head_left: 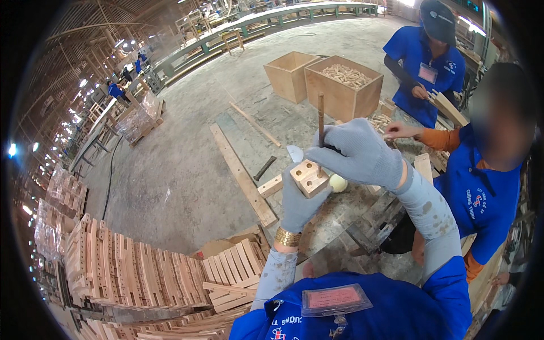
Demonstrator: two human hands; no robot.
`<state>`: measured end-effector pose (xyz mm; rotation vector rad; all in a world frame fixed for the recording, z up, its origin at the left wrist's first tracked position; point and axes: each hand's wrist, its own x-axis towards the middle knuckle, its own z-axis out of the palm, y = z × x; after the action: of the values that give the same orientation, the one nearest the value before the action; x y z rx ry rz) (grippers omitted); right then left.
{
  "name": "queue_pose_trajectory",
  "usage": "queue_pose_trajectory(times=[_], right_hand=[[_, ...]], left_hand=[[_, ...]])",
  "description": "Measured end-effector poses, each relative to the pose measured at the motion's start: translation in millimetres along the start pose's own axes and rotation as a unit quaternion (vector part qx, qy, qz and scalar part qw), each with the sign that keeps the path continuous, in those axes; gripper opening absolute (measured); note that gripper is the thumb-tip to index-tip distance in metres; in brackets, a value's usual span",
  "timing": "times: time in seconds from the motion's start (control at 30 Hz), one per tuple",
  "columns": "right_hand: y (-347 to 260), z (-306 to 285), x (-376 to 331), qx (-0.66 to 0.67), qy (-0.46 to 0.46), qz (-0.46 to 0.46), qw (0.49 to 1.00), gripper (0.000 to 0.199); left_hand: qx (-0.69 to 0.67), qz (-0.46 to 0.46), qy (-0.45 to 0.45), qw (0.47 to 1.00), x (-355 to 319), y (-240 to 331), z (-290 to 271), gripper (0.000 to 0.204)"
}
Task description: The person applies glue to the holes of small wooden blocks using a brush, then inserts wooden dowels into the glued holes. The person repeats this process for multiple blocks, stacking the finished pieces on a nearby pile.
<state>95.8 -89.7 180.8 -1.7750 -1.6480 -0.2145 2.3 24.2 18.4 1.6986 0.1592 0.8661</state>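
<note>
My left hand (298, 208), in a grey glove, is wrapped round a pale wooden block (310, 182). Several round holes show in the block's upward face. Above it, my gloved right hand (365, 152) pinches a thin brown stick (321, 111) held upright. The stick's lower end meets the block at its right-hand side; whether it sits inside a hole I cannot tell. A round pale-yellow thing (338, 183) shows just right of the block. Beyond my left fingers is a white half-round piece (294, 153), partly hidden.
Wooden slats (136, 272) are stacked at lower left. A long board (243, 175) and a dark bar (265, 168) lie ahead. Two wooden bins (289, 62) stand further off, one full of dowels (345, 75). Two co-workers in blue (481, 187) work close on the right.
</note>
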Motion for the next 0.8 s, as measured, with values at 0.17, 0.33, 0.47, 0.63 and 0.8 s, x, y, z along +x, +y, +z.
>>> queue_pose_trajectory(times=[0.17,0.33,0.47,0.63,0.8], right_hand=[[-0.8,-3.7,0.2,-0.016,0.026,0.002,1.000,0.030],[1.8,-16.3,-0.8,0.057,0.094,0.077,0.991,0.026],[-2.4,-16.5,0.3,0.099,0.092,0.114,0.984,0.027],[-3.5,-4.9,-0.9,0.096,0.065,0.049,0.992,0.027],[-4.8,4.3,3.5,0.041,0.036,0.027,0.998,0.028]], left_hand=[[0.002,0.005,0.001,1.000,2.2,-2.6,-0.2,0.069],[-0.020,-0.006,0.003,1.000,2.2,2.2,2.9,0.069],[0.004,-0.011,0.006,1.000,3.5,0.9,0.5,0.069],[0.012,-0.010,0.000,1.000,4.9,6.5,1.1,0.068],[-0.004,-0.005,-0.003,1.000,4.8,10.0,1.1,0.069]])
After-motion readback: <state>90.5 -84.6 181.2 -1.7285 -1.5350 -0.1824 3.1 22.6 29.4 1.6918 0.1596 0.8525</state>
